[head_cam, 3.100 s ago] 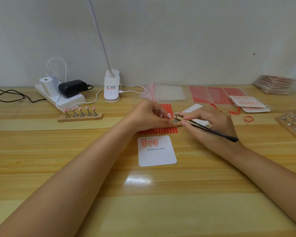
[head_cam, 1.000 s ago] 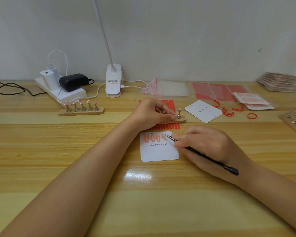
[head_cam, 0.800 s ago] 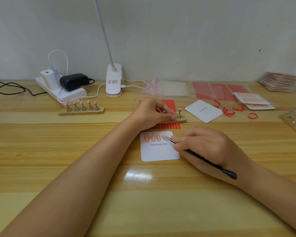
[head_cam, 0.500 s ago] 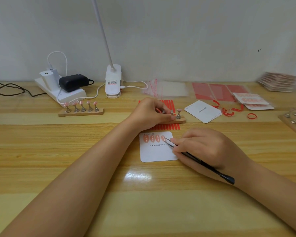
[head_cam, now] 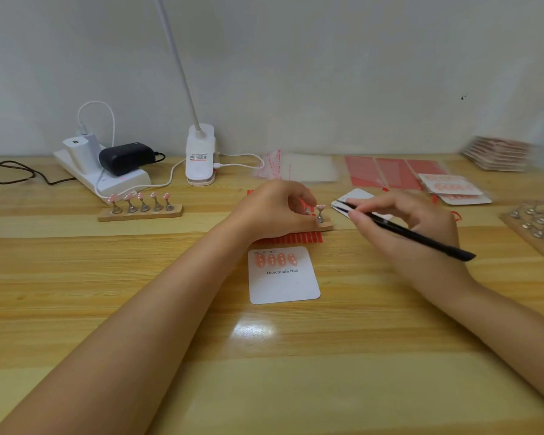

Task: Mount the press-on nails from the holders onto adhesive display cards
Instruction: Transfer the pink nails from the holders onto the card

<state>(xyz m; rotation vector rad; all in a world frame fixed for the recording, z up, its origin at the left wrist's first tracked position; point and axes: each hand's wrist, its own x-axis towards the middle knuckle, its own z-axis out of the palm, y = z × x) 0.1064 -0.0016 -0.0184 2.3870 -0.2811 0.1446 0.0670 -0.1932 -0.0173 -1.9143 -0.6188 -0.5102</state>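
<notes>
Head view: display card (head_cam: 283,277) is carrying four mounted nails; just behind it left hand (head_cam: 274,211) is gripping the wooden holder (head_cam: 325,226), one nail (head_cam: 321,207) remaining, right hand (head_cam: 402,221) pinching tweezers (head_cam: 402,229) beside it.

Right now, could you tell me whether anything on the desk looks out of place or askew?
Nothing is damaged or spilled. The only untidy bit: red peeled strips lie loose on the table by the right hand. The four nails sit in an even row on the display card.
</notes>
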